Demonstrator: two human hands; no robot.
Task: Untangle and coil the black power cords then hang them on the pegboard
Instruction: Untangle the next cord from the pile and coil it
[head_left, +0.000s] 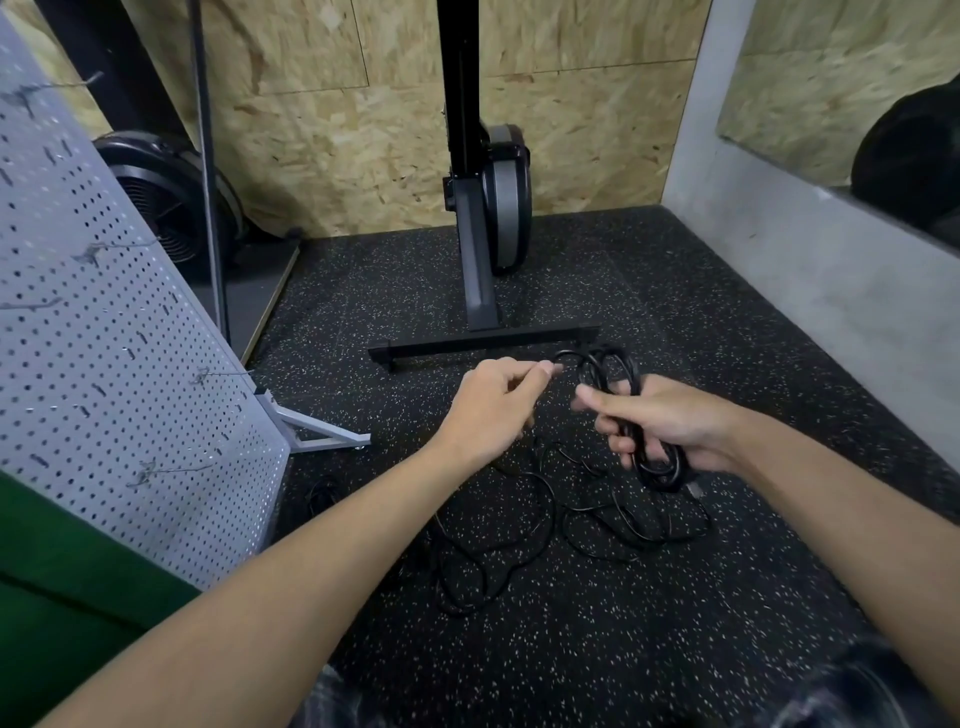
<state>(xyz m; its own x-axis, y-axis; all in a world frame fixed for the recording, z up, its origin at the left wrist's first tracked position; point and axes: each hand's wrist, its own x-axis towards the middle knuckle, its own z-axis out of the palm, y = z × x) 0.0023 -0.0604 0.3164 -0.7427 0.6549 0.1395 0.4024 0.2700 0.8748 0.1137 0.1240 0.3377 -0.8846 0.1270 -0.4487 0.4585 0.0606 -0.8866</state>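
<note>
Black cords on floor beside pegboard

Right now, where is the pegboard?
In the head view, the pegboard stands on the left side, left of the left hand, with loose cords on the floor near its foot.
</note>
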